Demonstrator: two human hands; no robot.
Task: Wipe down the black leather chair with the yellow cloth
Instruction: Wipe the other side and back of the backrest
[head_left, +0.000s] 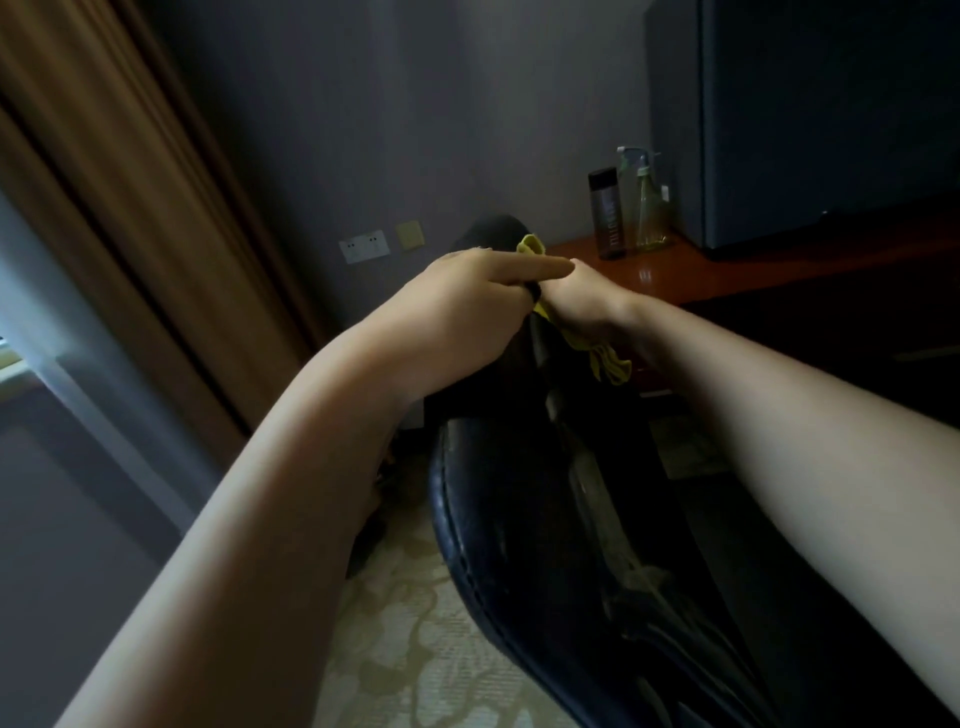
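At the far end of the black leather chair, which runs lengthwise away from the person, the left hand grips its edge; the right hand, touching it, clutches the yellow cloth.

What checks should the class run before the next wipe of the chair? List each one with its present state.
1. Grip on the cloth: the right hand holds it, ok.
2. Steadying: the left hand grips the chair at its top edge, ok.
3. Contact of cloth with leather: hidden behind the hands, cannot tell.
4. Clearance: the bottles stand on the desk, apart from both hands, ok.
5. Whether the cloth is clean or damp: cannot tell.
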